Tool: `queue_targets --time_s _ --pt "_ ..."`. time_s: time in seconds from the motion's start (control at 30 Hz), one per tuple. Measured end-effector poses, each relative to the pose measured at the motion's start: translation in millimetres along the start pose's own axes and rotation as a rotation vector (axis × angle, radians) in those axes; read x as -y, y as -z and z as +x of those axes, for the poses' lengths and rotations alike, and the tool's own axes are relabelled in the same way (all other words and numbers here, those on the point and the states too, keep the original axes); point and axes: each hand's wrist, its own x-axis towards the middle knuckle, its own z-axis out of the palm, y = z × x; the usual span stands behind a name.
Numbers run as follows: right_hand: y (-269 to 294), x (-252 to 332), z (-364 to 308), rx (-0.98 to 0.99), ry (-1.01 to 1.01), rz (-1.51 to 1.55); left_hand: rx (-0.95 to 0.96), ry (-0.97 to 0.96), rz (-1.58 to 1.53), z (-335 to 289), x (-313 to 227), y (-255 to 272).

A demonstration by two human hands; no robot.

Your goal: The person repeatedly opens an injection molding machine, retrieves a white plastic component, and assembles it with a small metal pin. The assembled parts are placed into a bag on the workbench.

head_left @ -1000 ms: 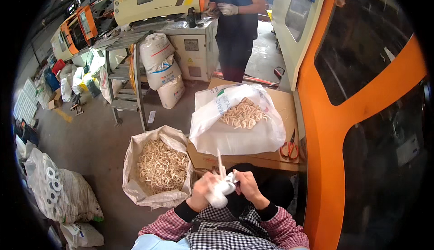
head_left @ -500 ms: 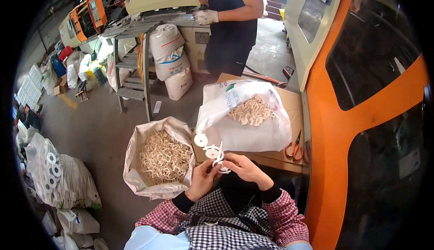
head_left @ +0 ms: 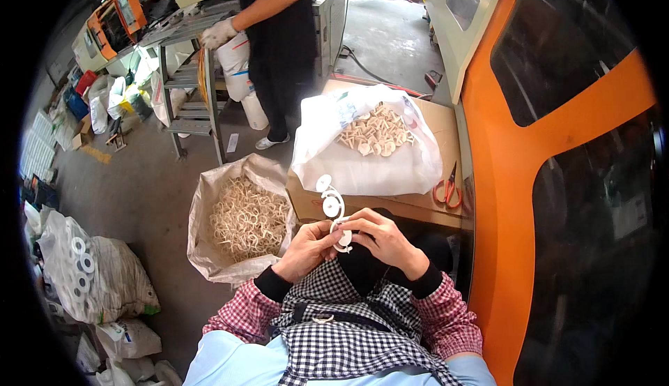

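Observation:
Between my hands, above my lap, is a white plastic molded piece (head_left: 332, 207) with round discs and curved hooks along it. My left hand (head_left: 306, 248) pinches its lower part from the left. The fingers of my right hand (head_left: 382, 238) close on the same lower part from the right. Just beyond, a white sack (head_left: 369, 177) lies open on cardboard, with cream disc-shaped parts (head_left: 378, 131) in it. Left of my hands stands an open woven sack (head_left: 203, 246) full of cream curved hooks (head_left: 247, 218).
Red-handled scissors (head_left: 448, 192) lie on the cardboard (head_left: 446, 131) at right. An orange machine frame (head_left: 505, 232) rises close on my right. A co-worker (head_left: 279, 30) in dark clothes stands by a metal step stand (head_left: 191, 126). Filled bags (head_left: 104, 281) are piled at left.
The view has shifted, and the co-worker has moved left toward the step stand. The white piece has turned more upright in my hands, which both still grip it.

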Motion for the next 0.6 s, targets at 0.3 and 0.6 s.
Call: queue_targets --time_s 0.3,0.6 --pt "-16 6 -13 -0.088 -0.700 0.859 -0.407 -0.907 0.969 13 28 1" --pt "-29 -1 -22 -0.119 -0.573 0.572 -0.385 -0.359 0.372 13 21 -7"
